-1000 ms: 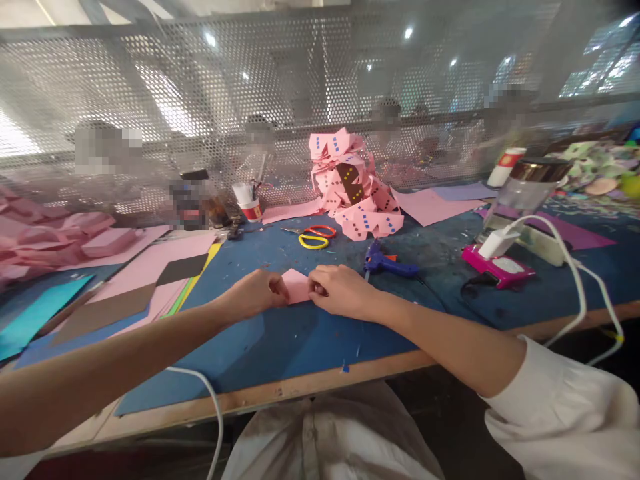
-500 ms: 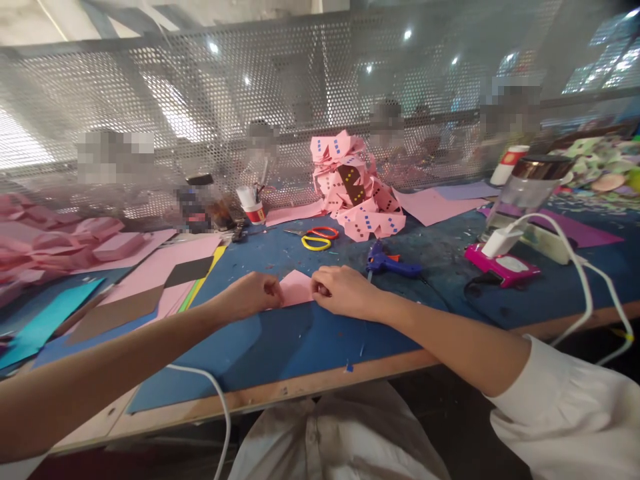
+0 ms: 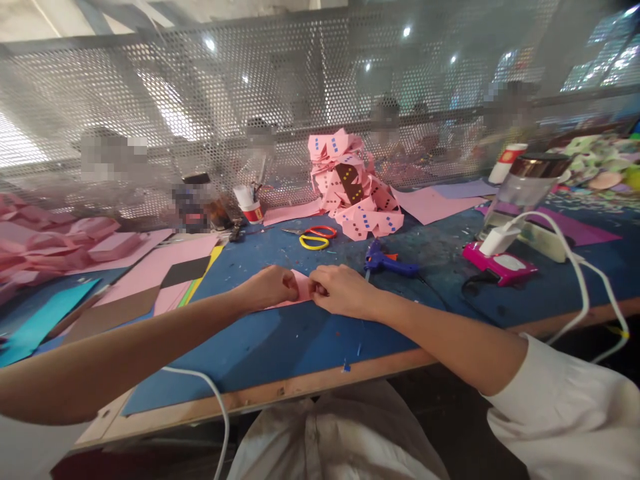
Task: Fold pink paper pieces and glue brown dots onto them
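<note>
My left hand [image 3: 270,285] pinches the left side of a small pink paper [image 3: 303,285] at my twelve o'clock, and my right hand [image 3: 343,290] grips its right; uneven pressure between them could, I judge, skew or crease it. From the paper, a dark jar [image 3: 219,213] of something brownish stands towards ten o'clock, a red-and-white cup [image 3: 253,215] of white slips and slender tools at eleven, a lidded clear jar [image 3: 520,190] at two, contents unclear.
</note>
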`<state>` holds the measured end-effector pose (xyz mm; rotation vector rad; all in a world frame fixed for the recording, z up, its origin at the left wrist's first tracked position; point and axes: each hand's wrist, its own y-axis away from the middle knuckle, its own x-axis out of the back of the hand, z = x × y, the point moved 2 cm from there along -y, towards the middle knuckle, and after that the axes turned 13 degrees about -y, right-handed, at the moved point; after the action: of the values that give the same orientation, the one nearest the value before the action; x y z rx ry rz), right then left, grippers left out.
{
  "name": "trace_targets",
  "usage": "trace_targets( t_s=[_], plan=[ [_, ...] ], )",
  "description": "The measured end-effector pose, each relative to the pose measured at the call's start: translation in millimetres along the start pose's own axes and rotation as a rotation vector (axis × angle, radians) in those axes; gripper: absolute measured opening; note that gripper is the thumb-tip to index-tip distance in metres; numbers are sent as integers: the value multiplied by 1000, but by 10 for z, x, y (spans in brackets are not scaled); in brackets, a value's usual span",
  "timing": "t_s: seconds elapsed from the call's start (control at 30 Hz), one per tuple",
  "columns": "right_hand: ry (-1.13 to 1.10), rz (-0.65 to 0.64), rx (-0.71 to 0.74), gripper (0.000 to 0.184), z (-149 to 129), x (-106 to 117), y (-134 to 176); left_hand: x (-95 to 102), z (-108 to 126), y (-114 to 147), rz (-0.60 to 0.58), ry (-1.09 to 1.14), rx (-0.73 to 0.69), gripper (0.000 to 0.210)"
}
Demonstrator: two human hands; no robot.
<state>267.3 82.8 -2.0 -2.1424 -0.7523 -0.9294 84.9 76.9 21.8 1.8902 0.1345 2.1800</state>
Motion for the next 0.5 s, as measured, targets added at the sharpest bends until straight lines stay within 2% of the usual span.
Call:
trace_targets(
  t_s=[0.5],
  plan=[
    [-18, 6, -2, 6, 17, -7, -9, 5, -318, 135, -5, 44, 26, 22]
  ],
)
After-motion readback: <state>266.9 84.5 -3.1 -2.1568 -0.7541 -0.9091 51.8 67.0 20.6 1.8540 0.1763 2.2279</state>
